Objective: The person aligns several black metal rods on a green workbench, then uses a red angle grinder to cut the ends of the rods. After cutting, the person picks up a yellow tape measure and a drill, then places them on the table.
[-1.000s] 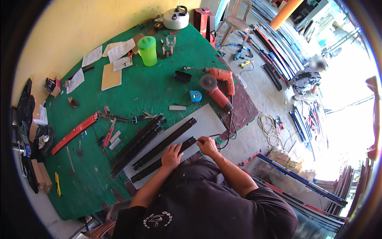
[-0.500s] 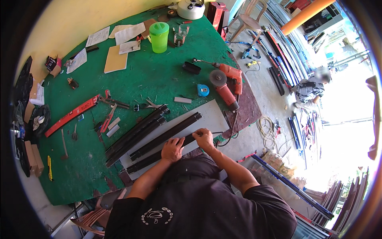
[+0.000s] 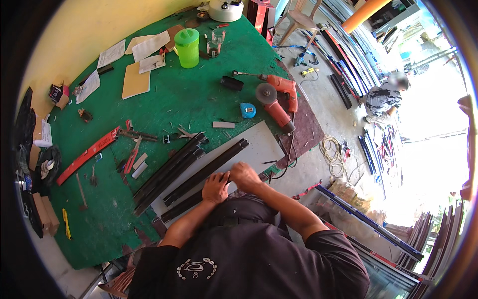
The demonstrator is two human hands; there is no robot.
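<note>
My left hand (image 3: pixel 215 188) is closed around a dark metal profile bar (image 3: pixel 185 207) near the table's front edge. Beside it, my right hand (image 3: pixel 244 177) has its fingers curled over the bar's right end; what they pinch is hidden. A second dark bar (image 3: pixel 206 172) lies parallel just beyond, both resting on a grey board (image 3: pixel 259 137). Farther left, several more dark bars (image 3: pixel 169 172) are bundled side by side. A thin dark strip (image 3: pixel 269 162) lies on the board to the right of my hand.
On the green table (image 3: pixel 164 112) are an angle grinder (image 3: pixel 275 109), a drill (image 3: pixel 282 87), a blue tape measure (image 3: pixel 247 110), red-handled pliers (image 3: pixel 132 157), a red level (image 3: pixel 89 155) and a green lidded jug (image 3: pixel 187 50). A person (image 3: pixel 386 102) crouches at the far right near metal profiles.
My right hand has shifted left along the bar, up against my left hand, and its fingers have curled more. The left hand stays on the bar. The view has shifted slightly.
</note>
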